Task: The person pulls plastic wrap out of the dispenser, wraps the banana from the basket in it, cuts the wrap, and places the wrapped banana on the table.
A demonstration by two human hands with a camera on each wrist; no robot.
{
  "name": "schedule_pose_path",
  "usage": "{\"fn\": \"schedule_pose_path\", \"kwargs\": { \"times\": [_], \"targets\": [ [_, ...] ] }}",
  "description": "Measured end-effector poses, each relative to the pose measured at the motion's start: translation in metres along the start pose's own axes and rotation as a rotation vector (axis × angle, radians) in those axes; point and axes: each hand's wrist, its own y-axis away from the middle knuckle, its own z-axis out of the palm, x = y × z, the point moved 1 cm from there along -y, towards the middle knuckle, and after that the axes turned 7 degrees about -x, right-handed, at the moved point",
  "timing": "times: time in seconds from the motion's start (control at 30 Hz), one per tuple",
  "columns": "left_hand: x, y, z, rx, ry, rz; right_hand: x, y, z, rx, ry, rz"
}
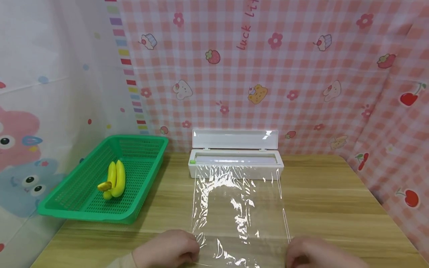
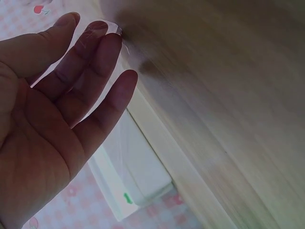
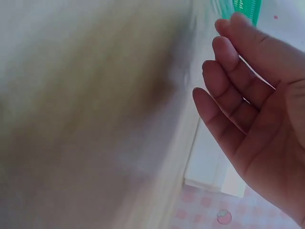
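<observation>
A sheet of clear plastic wrap [image 1: 231, 208] stretches over the table from a white wrap dispenser [image 1: 234, 172], whose lid [image 1: 231, 139] stands raised. My left hand [image 1: 169, 247] grips the sheet's near left corner. In the left wrist view, shiny film lies over the fingertips of the left hand [image 2: 62, 95], with the other fingers loosely bent. At the near right edge, my right hand [image 1: 318, 253] pinches the sheet. The right wrist view shows the thumb and forefinger of the right hand [image 3: 257, 100] together at the tips, the remaining fingers curved.
On the left of the wooden table [image 1: 321, 201] stands a green plastic basket [image 1: 134, 214] with yellow bananas [image 1: 117, 178] inside. A small green piece [image 1: 192, 162] sits at the dispenser's left end. Behind hangs a pink checked cloth [image 1: 234, 74]; a white printed cloth [image 1: 50, 111] covers the left side.
</observation>
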Motion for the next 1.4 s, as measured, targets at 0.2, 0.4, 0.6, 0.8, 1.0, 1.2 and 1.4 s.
{"fn": "schedule_pose_path", "kwargs": {
  "times": [0.2, 0.4, 0.6, 0.8, 1.0, 1.2, 1.4],
  "targets": [
    [0.002, 0.000, -0.003, -0.002, -0.005, 0.005, 0.011, -0.004, -0.014, 0.037, 0.178, 0.064],
    [0.002, 0.000, -0.002, 0.006, -0.032, 0.012, 0.022, -0.011, -0.017, 0.189, 0.456, 0.109],
    [-0.001, -0.001, 0.001, 0.004, -0.039, 0.014, 0.027, -0.017, -0.013, 0.156, 0.525, 0.195],
    [-0.001, 0.000, 0.000, -0.002, -0.023, 0.012, 0.031, -0.020, -0.006, 0.082, 0.538, 0.231],
    [-0.002, 0.003, -0.005, 0.038, -0.021, 0.018, 0.035, -0.018, -0.002, 0.014, 0.517, 0.293],
    [-0.005, 0.004, -0.011, 0.086, -0.022, -0.015, 0.035, -0.017, -0.003, -0.026, 0.487, 0.331],
    [-0.010, 0.004, -0.016, 0.168, -0.027, -0.040, 0.034, -0.017, -0.003, -0.053, 0.462, 0.373]
  ]
}}
